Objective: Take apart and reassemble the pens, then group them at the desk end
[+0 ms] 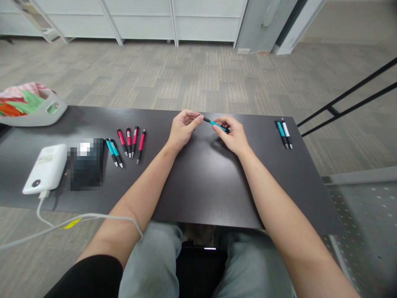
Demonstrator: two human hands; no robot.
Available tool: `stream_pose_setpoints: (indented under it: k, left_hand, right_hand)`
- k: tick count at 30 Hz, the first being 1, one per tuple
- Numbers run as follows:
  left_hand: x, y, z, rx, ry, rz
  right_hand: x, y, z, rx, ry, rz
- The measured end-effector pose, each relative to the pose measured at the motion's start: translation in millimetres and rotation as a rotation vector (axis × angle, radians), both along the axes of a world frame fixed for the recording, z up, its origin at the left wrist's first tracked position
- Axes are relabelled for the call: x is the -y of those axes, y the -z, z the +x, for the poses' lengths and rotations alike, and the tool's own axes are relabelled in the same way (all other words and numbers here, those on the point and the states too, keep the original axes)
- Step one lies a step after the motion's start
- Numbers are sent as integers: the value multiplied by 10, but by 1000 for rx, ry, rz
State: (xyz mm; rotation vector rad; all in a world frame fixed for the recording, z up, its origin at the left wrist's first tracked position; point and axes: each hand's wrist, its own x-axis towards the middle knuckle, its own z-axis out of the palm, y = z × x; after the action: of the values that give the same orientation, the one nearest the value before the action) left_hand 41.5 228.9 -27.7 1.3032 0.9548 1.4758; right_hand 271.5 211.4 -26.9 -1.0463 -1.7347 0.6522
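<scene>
Between my two hands a teal pen with black ends [214,123] is held above the table, tilted down toward the right. My right hand [233,134] is closed around its teal barrel, thumb and fingers on either side. At the pen's other end, the thumb and fingertips of my left hand [182,130] pinch the tip, which they partly hide. Left of my left hand lie several red pens [135,140] and two teal pens [114,152]. Over by the table's right edge, a teal pen [281,134] and a white pen [286,133] lie side by side.
On the dark table [204,182], a white power bank [46,167] stands at left, its white cable [93,215] crossing my left forearm. Beside it is a blurred-out dark object [87,165]. A white basket with cloth [46,111] sits at the far left. Black metal rails [347,97] stand at right.
</scene>
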Motion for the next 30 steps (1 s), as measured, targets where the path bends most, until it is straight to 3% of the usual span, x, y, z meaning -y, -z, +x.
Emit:
stream_pose_setpoints:
  k: [9, 30]
  left_hand:
    - [18, -37, -21, -3, 4, -25]
    - [-2, -32, -34, -55, 4, 11]
  right_hand:
    - [14, -2, 6, 10, -35, -80]
    - [17, -16, 4, 19, -46, -102]
